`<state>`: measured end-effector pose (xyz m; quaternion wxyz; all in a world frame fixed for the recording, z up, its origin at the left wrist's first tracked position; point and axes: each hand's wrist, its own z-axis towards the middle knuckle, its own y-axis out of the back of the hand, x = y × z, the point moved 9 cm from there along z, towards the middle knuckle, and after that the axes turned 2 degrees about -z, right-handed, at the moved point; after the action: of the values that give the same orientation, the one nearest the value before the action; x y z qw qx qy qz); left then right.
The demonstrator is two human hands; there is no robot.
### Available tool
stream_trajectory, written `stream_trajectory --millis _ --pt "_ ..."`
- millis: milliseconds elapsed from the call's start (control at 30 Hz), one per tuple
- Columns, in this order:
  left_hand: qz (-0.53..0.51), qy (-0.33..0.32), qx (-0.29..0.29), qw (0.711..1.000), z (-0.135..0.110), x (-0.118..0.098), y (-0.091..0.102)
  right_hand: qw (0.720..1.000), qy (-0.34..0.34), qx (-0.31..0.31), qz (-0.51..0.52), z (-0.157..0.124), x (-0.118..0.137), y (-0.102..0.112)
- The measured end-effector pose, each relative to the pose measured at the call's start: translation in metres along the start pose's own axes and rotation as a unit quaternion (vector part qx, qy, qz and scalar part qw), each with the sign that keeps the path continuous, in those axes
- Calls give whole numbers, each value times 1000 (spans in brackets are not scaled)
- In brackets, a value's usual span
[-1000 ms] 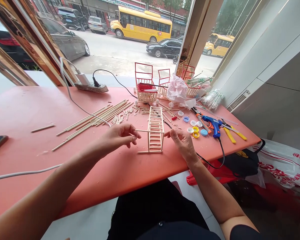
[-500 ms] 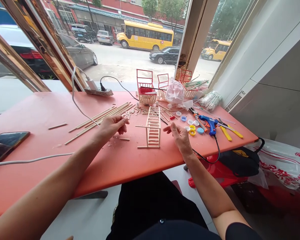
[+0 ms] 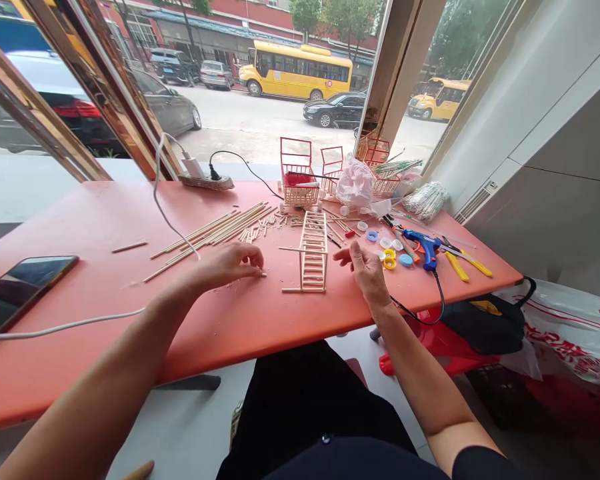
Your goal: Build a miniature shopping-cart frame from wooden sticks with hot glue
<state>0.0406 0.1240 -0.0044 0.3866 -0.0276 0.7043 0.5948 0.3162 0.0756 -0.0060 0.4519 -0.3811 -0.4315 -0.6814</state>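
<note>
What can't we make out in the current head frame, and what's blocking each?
Head view: most of the short stick, covered by the left hand; gripped or just touched, can't tell.
Head view: one end of the phone, cut off by the left edge.
Head view: part of the small cart, behind the pink plastic bag.
Head view: markings on the glue gun, too small to read.

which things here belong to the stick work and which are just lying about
Likely part of it:
stick frame, between left hand and right hand
short stick, at the left hand
long sticks
cut pieces
glue gun
bottle caps, perhaps

Probably just lying about:
phone
white cable
crumpled plastic
</note>
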Motion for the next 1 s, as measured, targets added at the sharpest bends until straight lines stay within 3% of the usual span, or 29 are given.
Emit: stream_trajectory --millis 300,533,600,667,800,1000 --pt "40 23 -19 999 2 7 -10 1000 -9 9 -21 -4 4 2" --pt "60 72 -159 983 -2 16 10 1000 -12 3 -17 -7 2 5" --pt "24 86 -177 980 -5 15 15 1000 -17 1 -11 -9 2 6" --pt "-90 105 -161 977 -7 16 12 1000 -20 -1 -8 -10 5 6" --pt "-358 136 -104 918 -7 11 -7 1000 -22 7 -12 -12 9 5" --pt "-568 167 -4 806 -4 -5 -35 1000 -5 16 -20 -12 14 3"
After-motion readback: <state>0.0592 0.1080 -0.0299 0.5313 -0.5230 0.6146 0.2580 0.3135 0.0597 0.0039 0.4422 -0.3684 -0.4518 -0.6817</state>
